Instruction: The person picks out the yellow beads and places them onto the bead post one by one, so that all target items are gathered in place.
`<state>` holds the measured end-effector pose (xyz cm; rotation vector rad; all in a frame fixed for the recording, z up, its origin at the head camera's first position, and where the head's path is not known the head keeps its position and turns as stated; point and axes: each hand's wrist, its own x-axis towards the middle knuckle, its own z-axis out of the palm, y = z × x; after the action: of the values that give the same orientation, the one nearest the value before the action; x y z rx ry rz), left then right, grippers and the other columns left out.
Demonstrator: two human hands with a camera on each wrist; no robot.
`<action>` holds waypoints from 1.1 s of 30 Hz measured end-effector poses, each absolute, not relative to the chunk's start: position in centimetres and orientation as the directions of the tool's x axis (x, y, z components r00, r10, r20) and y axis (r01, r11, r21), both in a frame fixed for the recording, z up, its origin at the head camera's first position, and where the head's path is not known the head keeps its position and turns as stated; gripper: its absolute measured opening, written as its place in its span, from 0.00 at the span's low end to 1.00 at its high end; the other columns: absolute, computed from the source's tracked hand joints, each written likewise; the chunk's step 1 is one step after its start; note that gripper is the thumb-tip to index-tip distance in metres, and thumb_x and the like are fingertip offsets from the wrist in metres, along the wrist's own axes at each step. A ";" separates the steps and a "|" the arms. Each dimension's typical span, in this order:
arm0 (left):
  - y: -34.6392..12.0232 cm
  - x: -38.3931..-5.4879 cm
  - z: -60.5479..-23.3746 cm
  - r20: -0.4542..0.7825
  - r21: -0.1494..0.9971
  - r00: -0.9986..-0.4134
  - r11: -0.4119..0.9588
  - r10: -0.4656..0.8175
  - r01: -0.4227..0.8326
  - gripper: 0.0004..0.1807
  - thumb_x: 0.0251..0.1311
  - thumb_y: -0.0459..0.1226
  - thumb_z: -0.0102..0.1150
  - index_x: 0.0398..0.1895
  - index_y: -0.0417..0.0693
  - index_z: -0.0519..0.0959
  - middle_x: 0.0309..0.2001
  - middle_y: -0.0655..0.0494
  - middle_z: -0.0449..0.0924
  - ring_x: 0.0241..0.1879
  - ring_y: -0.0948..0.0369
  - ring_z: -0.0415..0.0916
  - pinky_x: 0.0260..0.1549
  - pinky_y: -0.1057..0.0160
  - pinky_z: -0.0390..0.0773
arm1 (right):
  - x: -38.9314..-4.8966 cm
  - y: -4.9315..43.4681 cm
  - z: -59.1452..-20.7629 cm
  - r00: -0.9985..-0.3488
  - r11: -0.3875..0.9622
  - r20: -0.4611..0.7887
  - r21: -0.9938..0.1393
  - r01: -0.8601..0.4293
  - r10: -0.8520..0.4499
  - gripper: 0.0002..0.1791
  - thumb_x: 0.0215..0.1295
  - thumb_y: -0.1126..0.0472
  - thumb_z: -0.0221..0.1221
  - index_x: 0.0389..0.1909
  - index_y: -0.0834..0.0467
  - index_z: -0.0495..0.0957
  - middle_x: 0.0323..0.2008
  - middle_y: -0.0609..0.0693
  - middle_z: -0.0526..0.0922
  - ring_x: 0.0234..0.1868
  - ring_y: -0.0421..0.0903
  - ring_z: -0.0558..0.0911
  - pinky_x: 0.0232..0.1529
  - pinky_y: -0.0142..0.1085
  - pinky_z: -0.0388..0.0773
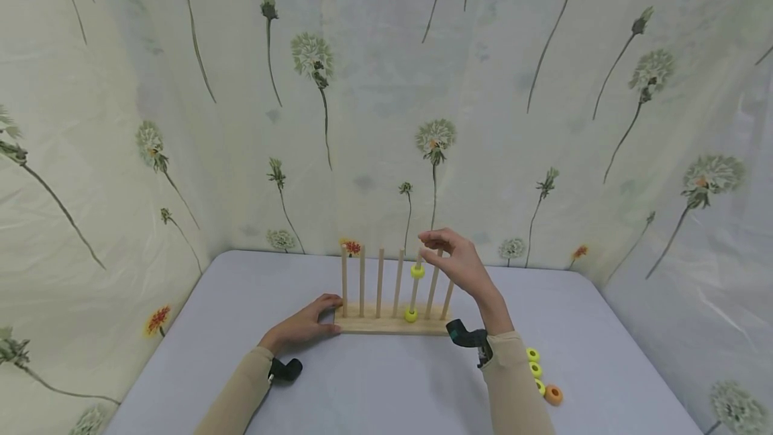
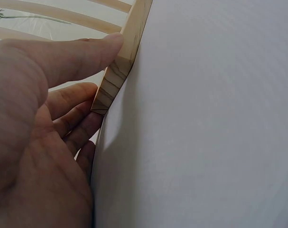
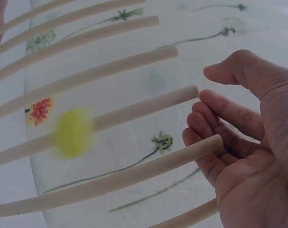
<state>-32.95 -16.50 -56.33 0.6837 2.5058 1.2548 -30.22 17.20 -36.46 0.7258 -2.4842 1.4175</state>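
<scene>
A wooden peg rack [image 1: 386,327] has a row of several upright pegs on a flat base. My left hand [image 1: 302,323] holds the left end of that base, with the thumb [image 2: 108,50] on the front edge and the fingers behind. My right hand [image 1: 460,266] is at the top of one peg, thumb and fingers apart, with nothing between them. On this peg a yellow bead [image 1: 417,272] sits high up, blurred in the right wrist view, below the fingertips. Another yellow bead [image 1: 410,315] rests at the foot of the same peg.
Several yellow beads [image 1: 535,370] lie on the white tabletop [image 1: 374,388] to the right, beside my right forearm. An orange bead [image 1: 553,395] is next to them. Behind the table hangs a curtain [image 1: 374,86] with dandelion prints.
</scene>
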 end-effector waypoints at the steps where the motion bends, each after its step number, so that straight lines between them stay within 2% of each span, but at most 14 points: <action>1: -16.5 -33.0 -56.3 -0.019 0.803 -0.857 0.519 0.514 0.294 0.34 0.59 0.47 0.64 0.69 0.52 0.66 0.73 0.51 0.55 0.74 0.46 0.49 0.69 0.39 0.52 | -30.2 17.2 -36.5 -0.862 0.420 0.394 -0.756 -0.502 -0.320 0.16 0.65 0.65 0.61 0.53 0.64 0.76 0.52 0.61 0.79 0.54 0.61 0.77 0.59 0.52 0.73; 8: -16.5 -32.9 -56.2 -0.012 0.796 -0.856 0.523 0.516 0.304 0.35 0.60 0.48 0.63 0.69 0.51 0.65 0.73 0.51 0.55 0.74 0.46 0.49 0.69 0.40 0.52 | -30.2 17.2 -36.5 -0.852 0.409 0.405 -0.752 -0.517 -0.332 0.18 0.65 0.66 0.60 0.54 0.67 0.75 0.52 0.63 0.78 0.54 0.62 0.76 0.59 0.54 0.72; 16: -16.5 -32.9 -56.2 -0.021 0.797 -0.857 0.527 0.515 0.297 0.35 0.59 0.48 0.64 0.69 0.52 0.65 0.73 0.51 0.55 0.74 0.46 0.49 0.69 0.39 0.52 | -31.0 17.5 -37.3 -0.860 0.407 0.395 -0.763 -0.502 -0.322 0.17 0.65 0.66 0.60 0.54 0.65 0.75 0.51 0.61 0.78 0.54 0.61 0.76 0.60 0.53 0.72; 24: -16.5 -33.1 -56.4 0.001 0.793 -0.850 0.517 0.527 0.322 0.35 0.59 0.47 0.64 0.69 0.51 0.65 0.72 0.51 0.56 0.73 0.46 0.50 0.69 0.40 0.53 | -32.8 18.3 -39.1 -0.857 0.396 0.412 -0.764 -0.510 -0.309 0.19 0.63 0.57 0.63 0.53 0.58 0.77 0.51 0.54 0.79 0.53 0.51 0.78 0.59 0.47 0.73; 29: -16.5 -33.1 -56.4 -0.001 0.788 -0.849 0.523 0.528 0.325 0.35 0.59 0.48 0.64 0.69 0.50 0.65 0.72 0.50 0.56 0.73 0.46 0.51 0.69 0.40 0.54 | -32.8 18.4 -39.2 -0.847 0.381 0.427 -0.761 -0.526 -0.317 0.20 0.63 0.54 0.64 0.54 0.57 0.77 0.51 0.54 0.79 0.53 0.52 0.78 0.59 0.48 0.73; 33: -16.5 -33.0 -56.3 -0.009 0.787 -0.851 0.529 0.525 0.317 0.36 0.60 0.48 0.63 0.69 0.50 0.65 0.73 0.50 0.56 0.73 0.46 0.50 0.69 0.40 0.53 | -32.7 18.4 -39.2 -0.847 0.369 0.430 -0.767 -0.525 -0.311 0.18 0.63 0.54 0.64 0.52 0.53 0.78 0.51 0.54 0.79 0.53 0.52 0.78 0.59 0.51 0.72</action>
<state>-32.97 -16.45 -56.34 0.7092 2.5243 1.2255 -32.69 18.43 -39.17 0.7506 -2.4157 1.4741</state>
